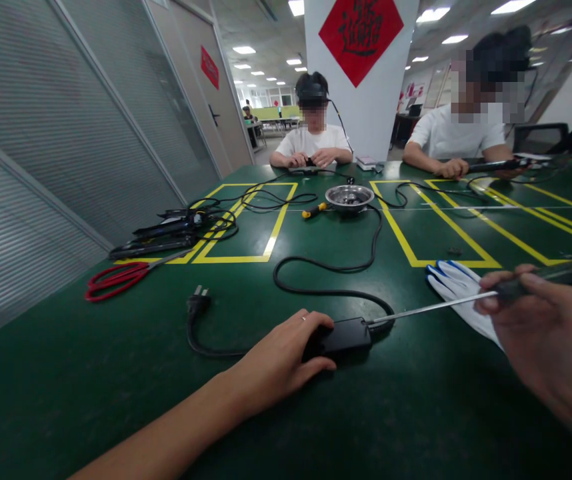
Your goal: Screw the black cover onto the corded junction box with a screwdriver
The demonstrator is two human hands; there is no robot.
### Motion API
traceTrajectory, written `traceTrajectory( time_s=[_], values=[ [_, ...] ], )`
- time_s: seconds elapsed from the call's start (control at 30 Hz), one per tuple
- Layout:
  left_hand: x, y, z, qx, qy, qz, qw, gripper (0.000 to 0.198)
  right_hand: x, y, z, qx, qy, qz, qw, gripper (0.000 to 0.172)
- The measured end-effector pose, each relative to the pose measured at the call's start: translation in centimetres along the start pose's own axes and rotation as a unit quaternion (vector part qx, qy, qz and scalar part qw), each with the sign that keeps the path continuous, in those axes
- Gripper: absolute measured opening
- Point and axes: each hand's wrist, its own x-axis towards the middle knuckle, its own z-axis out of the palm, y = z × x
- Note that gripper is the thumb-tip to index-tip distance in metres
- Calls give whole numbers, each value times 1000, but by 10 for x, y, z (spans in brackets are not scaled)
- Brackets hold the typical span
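Observation:
A black box with a thick black cable lies on the green table. My left hand grips its left end, thumb and fingers on either side. In my right hand is a screwdriver, held by its dark handle. Its long metal shaft points left, and the tip is at the box's upper right corner, where the cable comes out. Left of my left hand, a black plug rests on the table at the end of a cord.
Red-handled scissors and a stack of black parts lie at the left. A metal bowl and a yellow-black tool stand farther back. White gloves lie beside my right hand. Two people sit across the table.

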Motion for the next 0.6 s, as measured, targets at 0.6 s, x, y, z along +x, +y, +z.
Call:
traceTrajectory(
  time_s=[0.6],
  values=[
    [-1, 0, -5, -12, 63, 52, 997, 37, -30, 24, 19, -18, -33, 88, 995, 18]
  ],
)
